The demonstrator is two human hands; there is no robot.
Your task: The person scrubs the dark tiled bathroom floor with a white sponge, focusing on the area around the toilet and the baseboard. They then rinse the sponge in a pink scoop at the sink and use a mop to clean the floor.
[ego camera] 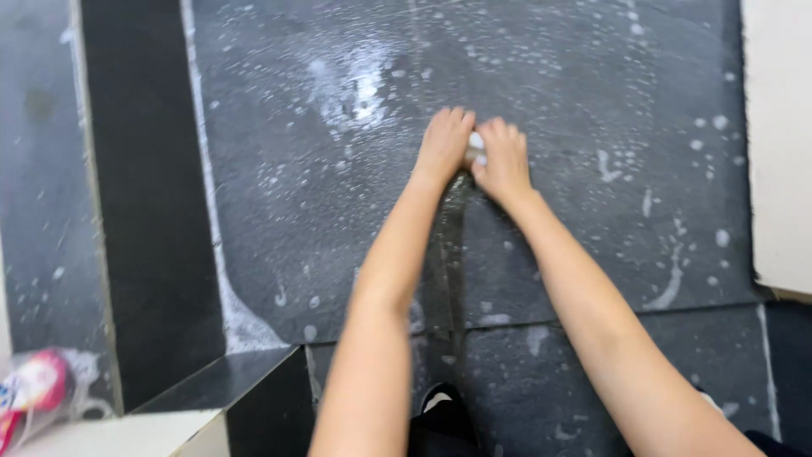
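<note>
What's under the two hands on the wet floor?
A small white thing peeks out between the left hand and right hand, on the soapy dark stone floor. The rest is covered.

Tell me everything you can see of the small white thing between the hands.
Only a sliver of the small white thing shows, pale and blurred, pressed flat against the wet, soapy dark stone surface. The left hand covers one side and the right hand the other, both touching it. Its shape and material cannot be told.
</note>
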